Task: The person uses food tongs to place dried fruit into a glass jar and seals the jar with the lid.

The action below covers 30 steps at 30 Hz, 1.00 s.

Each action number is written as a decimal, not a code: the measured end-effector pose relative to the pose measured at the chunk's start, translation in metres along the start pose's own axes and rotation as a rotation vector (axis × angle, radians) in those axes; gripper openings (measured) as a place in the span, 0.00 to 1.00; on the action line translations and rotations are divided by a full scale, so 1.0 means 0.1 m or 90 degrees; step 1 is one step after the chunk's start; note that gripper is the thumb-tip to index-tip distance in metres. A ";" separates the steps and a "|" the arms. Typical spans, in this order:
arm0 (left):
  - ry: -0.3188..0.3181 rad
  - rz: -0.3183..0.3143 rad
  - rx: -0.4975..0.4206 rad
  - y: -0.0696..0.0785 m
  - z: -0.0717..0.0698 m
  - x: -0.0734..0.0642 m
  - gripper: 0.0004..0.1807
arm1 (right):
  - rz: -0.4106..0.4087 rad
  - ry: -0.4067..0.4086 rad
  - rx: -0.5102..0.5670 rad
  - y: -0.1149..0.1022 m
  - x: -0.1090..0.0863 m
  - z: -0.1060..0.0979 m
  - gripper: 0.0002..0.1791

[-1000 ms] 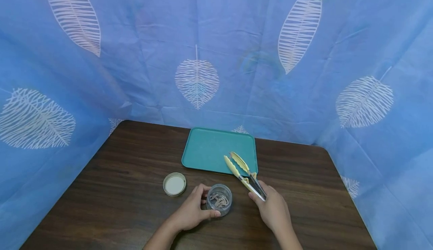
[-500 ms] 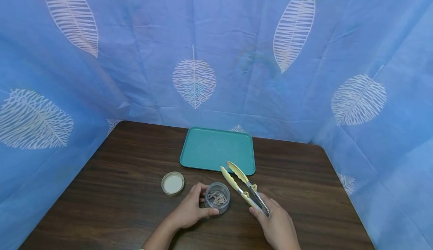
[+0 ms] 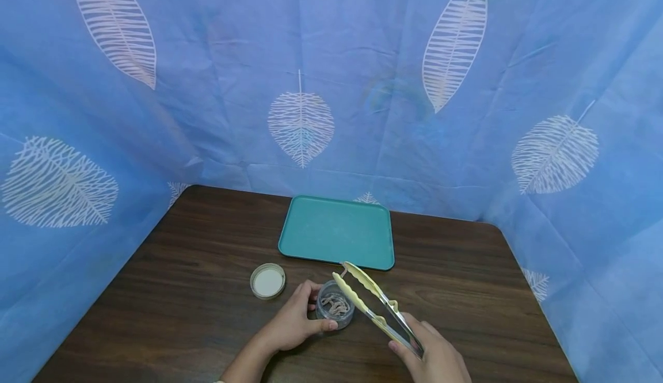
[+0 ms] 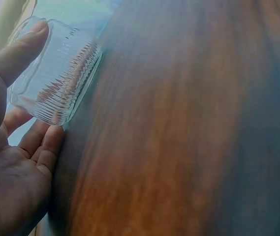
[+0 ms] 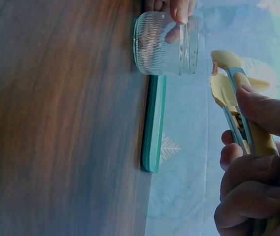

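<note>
My left hand [image 3: 297, 322] holds a clear, ribbed jar [image 3: 345, 319] by its side, thumb in front and fingers behind; the jar stands open on the table. Several thin, pale brownish pieces [image 3: 336, 307] lie inside. My right hand [image 3: 437, 354] grips yellow-tipped metal tongs [image 3: 354, 295], their tips above the jar's far right rim. Between the tips shows a small reddish-brown piece [image 5: 215, 69], too small to identify. Left of the jar lies a round lid [image 3: 267, 282], pale inside face up.
A teal tray [image 3: 336, 230] lies at the back of the dark wooden table [image 3: 207, 245]. Blue cloth [image 3: 357, 83] with white leaf prints hangs behind and along both sides.
My right hand has drawn back toward the table's front, bringing the tong tips from over the tray to above the jar. My left hand and the jar have stayed put.
</note>
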<state>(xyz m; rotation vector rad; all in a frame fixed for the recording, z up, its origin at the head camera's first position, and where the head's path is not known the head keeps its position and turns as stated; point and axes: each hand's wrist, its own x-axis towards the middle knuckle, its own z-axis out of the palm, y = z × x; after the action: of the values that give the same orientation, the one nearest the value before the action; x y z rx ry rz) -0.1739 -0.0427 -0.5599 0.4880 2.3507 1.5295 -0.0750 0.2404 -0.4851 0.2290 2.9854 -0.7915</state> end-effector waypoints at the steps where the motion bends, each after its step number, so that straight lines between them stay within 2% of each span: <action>1: -0.001 0.000 0.001 0.00 0.00 0.00 0.40 | -0.007 0.001 -0.006 0.01 -0.01 0.00 0.35; 6: -0.002 0.003 0.003 -0.01 0.01 0.00 0.40 | -0.026 0.003 -0.022 0.09 -0.08 0.02 0.33; 17: -0.004 0.005 0.003 0.00 0.00 0.00 0.39 | -0.015 -0.015 -0.055 0.21 -0.17 0.05 0.29; 23: -0.005 0.004 0.006 0.00 0.00 0.00 0.40 | -0.018 -0.045 -0.040 0.25 -0.16 0.07 0.30; 30: -0.003 0.000 0.009 0.03 0.00 -0.01 0.40 | -0.018 -0.045 -0.032 0.25 -0.16 0.07 0.32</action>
<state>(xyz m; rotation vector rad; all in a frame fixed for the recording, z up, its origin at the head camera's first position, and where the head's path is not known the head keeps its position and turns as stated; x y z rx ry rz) -0.1725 -0.0422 -0.5572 0.4932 2.3594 1.5117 -0.0548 0.2564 -0.5025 0.1546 2.9437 -0.7115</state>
